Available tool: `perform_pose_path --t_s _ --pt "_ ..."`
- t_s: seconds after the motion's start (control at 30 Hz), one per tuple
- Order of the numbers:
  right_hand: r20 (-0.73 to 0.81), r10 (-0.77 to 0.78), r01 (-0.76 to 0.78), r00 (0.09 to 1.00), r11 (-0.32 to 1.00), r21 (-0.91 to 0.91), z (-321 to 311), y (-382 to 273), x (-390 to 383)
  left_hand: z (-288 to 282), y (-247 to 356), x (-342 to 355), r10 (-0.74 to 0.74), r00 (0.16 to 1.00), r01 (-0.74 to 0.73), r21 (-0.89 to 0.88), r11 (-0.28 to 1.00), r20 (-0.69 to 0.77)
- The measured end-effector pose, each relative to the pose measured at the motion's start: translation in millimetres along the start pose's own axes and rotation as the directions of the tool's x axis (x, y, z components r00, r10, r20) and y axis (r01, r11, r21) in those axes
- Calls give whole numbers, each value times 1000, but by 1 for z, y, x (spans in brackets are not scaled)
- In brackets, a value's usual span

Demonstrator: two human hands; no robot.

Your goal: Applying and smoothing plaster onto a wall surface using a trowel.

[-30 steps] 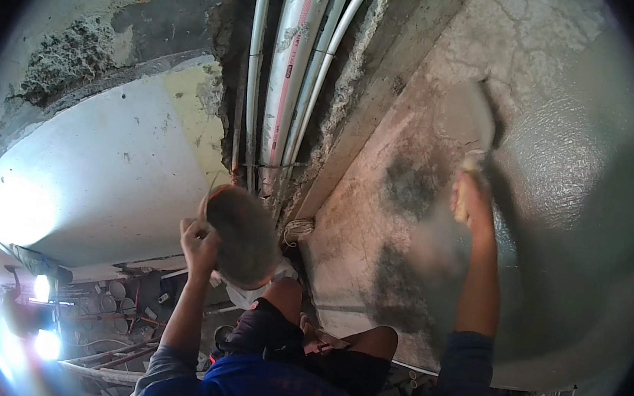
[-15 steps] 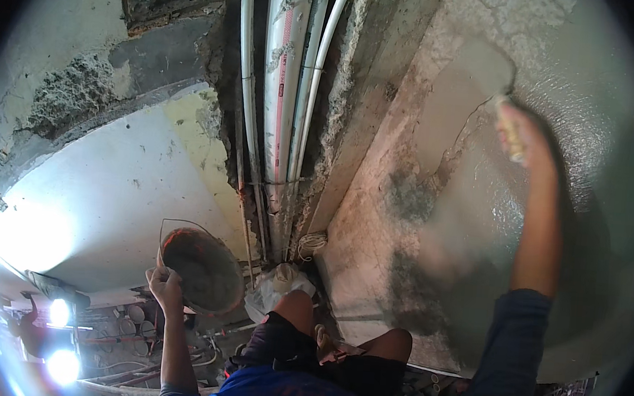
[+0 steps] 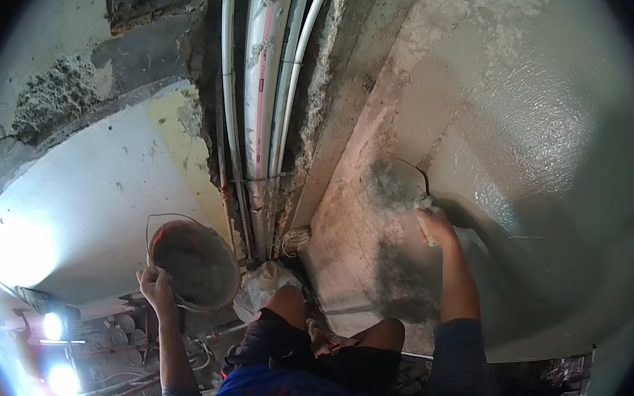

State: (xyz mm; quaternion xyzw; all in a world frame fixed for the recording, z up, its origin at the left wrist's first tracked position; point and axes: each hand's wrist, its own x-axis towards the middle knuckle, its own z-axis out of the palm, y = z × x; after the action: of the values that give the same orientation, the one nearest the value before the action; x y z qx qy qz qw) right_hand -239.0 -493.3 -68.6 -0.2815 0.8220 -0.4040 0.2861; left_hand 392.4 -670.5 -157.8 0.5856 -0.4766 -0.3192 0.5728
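Note:
At the lower left, my left hand (image 3: 155,286) is closed on the side of a bucket (image 3: 230,280), where its wire handle meets the rim. The bucket tilts toward me and holds grey, wet-looking mix. My right hand (image 3: 438,226) grips the pale handle of a trowel (image 3: 426,202) with a curved dark neck, reaching up against the wall. The trowel's working end blends into the grey surface, so its shape is hard to make out. Around and right of it, the wall (image 3: 530,133) carries a shiny wet grey coat; rough, darker patches show to the left.
Several white pipes (image 3: 258,111) run up a broken channel between the walls. A coil of pale cord (image 3: 295,241) and a whitish bag (image 3: 254,291) sit at its foot. Bright lamps (image 3: 63,379) shine at the lower left, near loose pipes and clutter.
My right hand has come down and to the left along the wall with the trowel. The view has shifted slightly; my left hand still holds the bucket.

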Motion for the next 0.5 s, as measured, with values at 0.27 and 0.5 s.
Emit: perform_pose_path --t_s 0.27,0.5 --pt "-406 -244 305 881 948 93 -97 -195 -79 -9 -11 1 52 999 -53 11 999 15" --pt "-360 -310 405 880 885 229 -74 -246 -7 -15 -4 4 37 999 -40 116 992 24"
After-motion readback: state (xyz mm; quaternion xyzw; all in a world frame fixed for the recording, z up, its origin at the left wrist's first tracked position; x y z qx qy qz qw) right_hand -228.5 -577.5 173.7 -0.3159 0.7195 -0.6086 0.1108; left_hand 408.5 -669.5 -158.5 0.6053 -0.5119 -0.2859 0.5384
